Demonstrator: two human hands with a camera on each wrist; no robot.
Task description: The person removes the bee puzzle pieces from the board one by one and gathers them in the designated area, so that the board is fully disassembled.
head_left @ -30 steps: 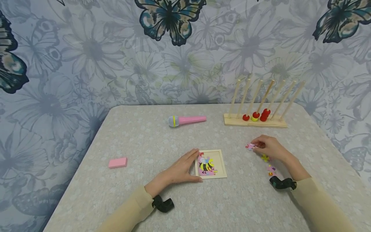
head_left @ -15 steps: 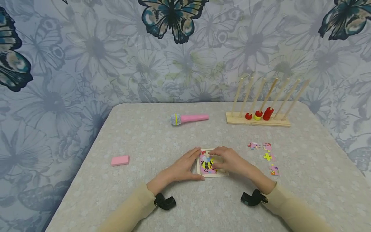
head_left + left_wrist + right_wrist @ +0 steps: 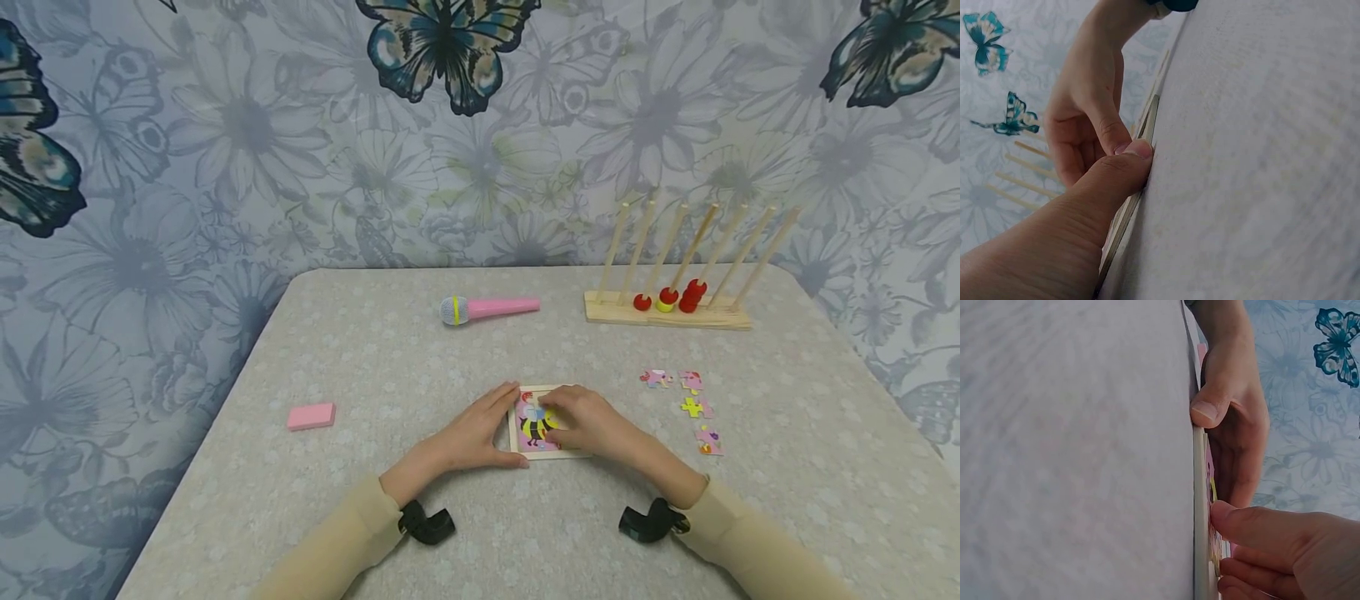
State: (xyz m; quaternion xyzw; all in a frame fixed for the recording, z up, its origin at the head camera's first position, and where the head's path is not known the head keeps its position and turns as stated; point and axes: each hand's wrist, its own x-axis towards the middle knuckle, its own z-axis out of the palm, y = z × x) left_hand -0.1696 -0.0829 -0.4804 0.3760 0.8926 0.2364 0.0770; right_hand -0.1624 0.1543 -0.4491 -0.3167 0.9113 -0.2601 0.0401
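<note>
- Behind your table [image 3: 390,358], floral wallpaper [image 3: 300,167] with dark butterflies fills the upper frame.
- Your puzzle tray [image 3: 551,456], showing a bee, lies just below the frame's centre.
- Your left hand [image 3: 468,435] holds the tray's left side, thumb and fingers spread wide.
- Your right hand [image 3: 592,421] touches the puzzle with a narrow grip; whether it pinches a piece, you cannot tell.
- Four loose pieces [image 3: 692,407] lie right of centre.
- You have a pink microphone [image 3: 498,308] above centre, a peg stand [image 3: 622,313] upper right and a pink block [image 3: 311,417] at left.
</note>
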